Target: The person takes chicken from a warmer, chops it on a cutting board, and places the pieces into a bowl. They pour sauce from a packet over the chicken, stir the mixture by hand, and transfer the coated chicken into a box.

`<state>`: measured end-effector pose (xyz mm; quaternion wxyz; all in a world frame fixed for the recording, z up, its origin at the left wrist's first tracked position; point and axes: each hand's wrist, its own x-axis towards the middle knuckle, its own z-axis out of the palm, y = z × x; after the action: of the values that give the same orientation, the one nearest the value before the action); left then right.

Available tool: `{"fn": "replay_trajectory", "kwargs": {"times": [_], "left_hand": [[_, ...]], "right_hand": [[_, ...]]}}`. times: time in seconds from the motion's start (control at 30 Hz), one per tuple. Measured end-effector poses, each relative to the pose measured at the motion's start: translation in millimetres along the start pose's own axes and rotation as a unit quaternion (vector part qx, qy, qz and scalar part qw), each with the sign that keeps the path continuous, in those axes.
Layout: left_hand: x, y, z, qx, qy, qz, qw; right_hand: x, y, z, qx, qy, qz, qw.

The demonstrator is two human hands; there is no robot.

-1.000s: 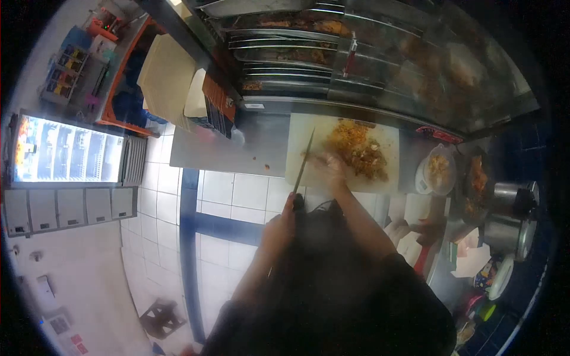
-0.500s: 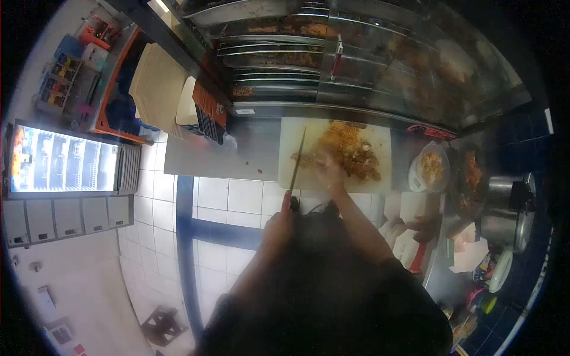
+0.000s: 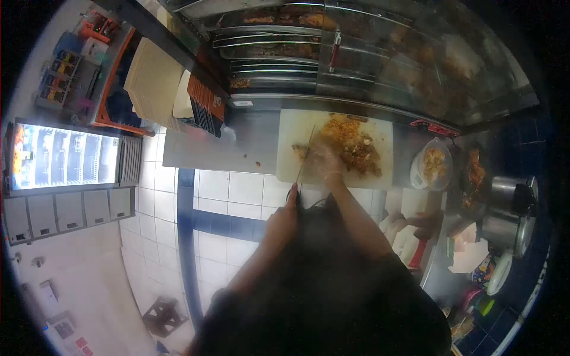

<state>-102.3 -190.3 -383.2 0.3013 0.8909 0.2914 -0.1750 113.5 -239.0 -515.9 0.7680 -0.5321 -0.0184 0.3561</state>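
Observation:
A long knife slants over the left part of a white cutting board. My left hand is closed round its handle, just off the board's near edge. My right hand is over the board, right of the blade; its fingers are smeared by motion, and I cannot tell how they grip the meat beneath. A small piece of browned meat lies left of the blade. Chopped meat and orange-brown shreds are heaped right of and beyond my right hand.
Behind the board stands a glass-fronted cabinet with food trays. To the right are a clear bowl of shredded food and a large metal pot. Stacked cartons stand on the left, and crumbs lie on the steel counter.
The knife has moved a little right and away from me, its blade now closer to my right hand. Less meat shows left of the blade. The view has shifted slightly.

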Motion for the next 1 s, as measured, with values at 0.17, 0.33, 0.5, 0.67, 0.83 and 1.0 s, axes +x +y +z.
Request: {"fn": "replay_trajectory", "kwargs": {"times": [0.17,0.33,0.5,0.67,0.83,1.0], "left_hand": [[11,5,7,-0.038,0.034,0.013,0.999],[2,-6,4,-0.049,0.023,0.037,0.998],[8,1,-12,-0.076,0.070,0.070,0.992],[-77,2,-54,-0.139,0.072,0.006,0.988],[-79,-42,-25,-0.101,0.128,-0.038,0.986],[-65,-19,-29,-0.165,0.156,-0.022,0.974]], "right_hand": [[-7,-32,18,0.141,0.105,0.098,0.980],[-39,-53,43,0.128,-0.063,-0.100,0.985],[-37,-67,53,0.142,-0.118,-0.017,0.983],[32,13,36,-0.525,-0.075,-0.182,0.828],[20,-17,88,-0.745,-0.013,-0.141,0.651],[6,-44,63,-0.537,-0.104,-0.123,0.828]]}}
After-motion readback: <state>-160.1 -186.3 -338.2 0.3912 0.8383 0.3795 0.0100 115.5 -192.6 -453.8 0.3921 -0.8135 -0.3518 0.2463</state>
